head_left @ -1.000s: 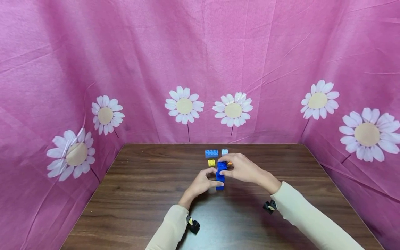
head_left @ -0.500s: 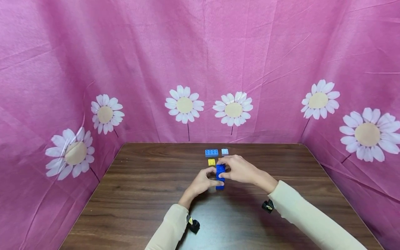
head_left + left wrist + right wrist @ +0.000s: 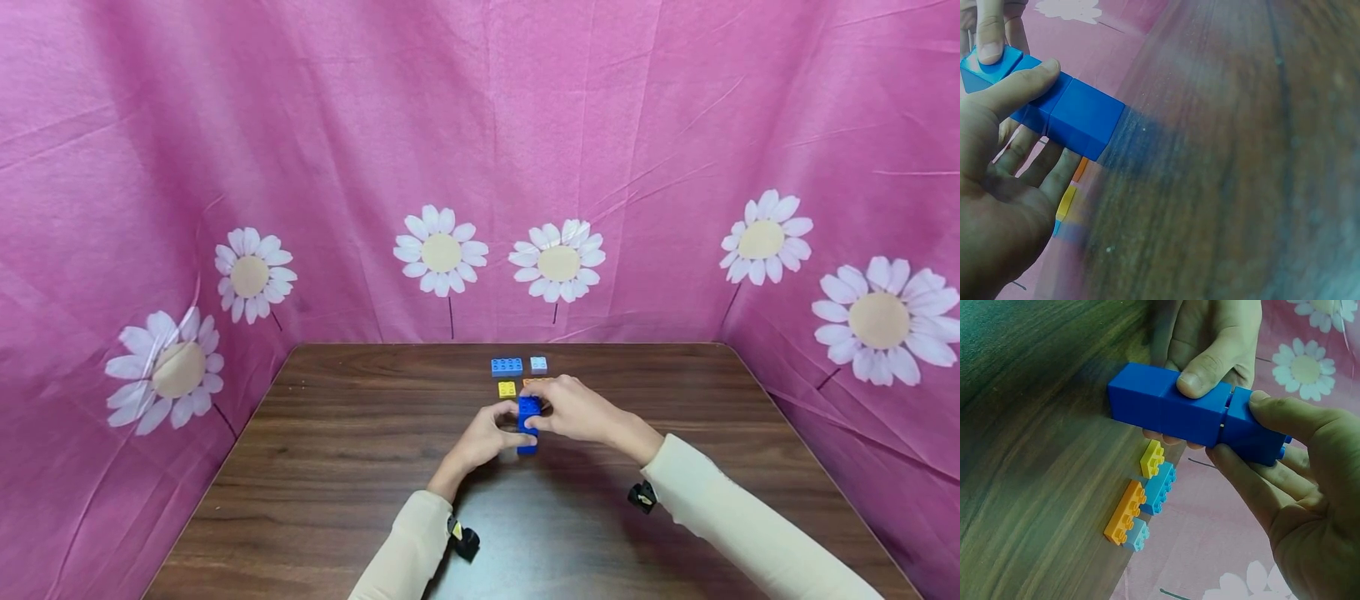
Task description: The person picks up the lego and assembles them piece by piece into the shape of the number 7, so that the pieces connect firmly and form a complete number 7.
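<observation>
A stack of dark blue toy building bricks (image 3: 1147,394) stands upright on the table. My left hand (image 3: 480,437) grips it lower down, thumb on one side and fingers on the other. At the top, my right hand (image 3: 585,412) pinches another dark blue brick (image 3: 1241,428) between thumb and fingers. In the right wrist view a thin gap shows between this brick and the stack, and its studs point away from the stack. Seen from the left wrist, the left thumb (image 3: 1029,84) lies across the stack and the right hand holds the far end.
Behind the stack lie a yellow brick (image 3: 507,389), a lighter blue brick (image 3: 507,367), a pale blue brick (image 3: 538,364) and an orange brick (image 3: 1125,512), partly hidden by the right hand in the head view. Pink flowered cloth (image 3: 480,125) surrounds the wooden table (image 3: 337,467).
My right hand has come slightly down and toward me with its brick, which now lines up over the stack. My left hand keeps its grip in place.
</observation>
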